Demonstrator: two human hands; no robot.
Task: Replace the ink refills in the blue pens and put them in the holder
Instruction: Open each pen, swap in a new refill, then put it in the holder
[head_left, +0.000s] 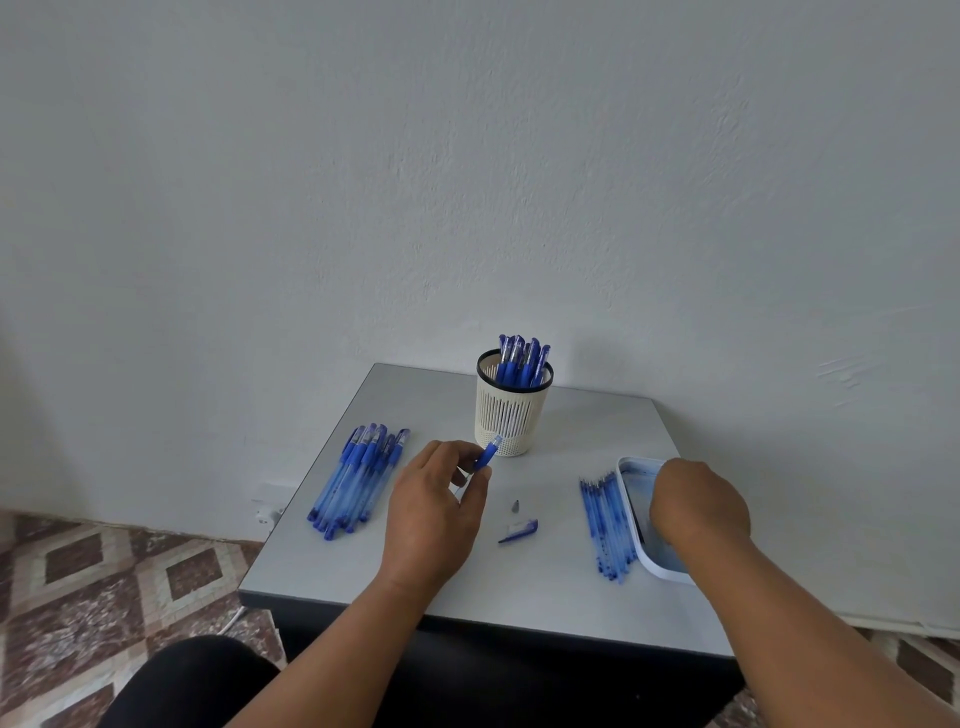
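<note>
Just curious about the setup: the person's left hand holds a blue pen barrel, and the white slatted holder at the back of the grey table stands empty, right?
Not quite. The head view shows the white slatted holder already has several blue capped pens standing in it. The left hand does hold a blue pen barrel.

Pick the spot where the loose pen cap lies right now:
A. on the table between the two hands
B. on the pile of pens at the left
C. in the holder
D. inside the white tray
A: the pen cap lies on the table beside the small grey tip, between the left hand and the right hand.
</note>
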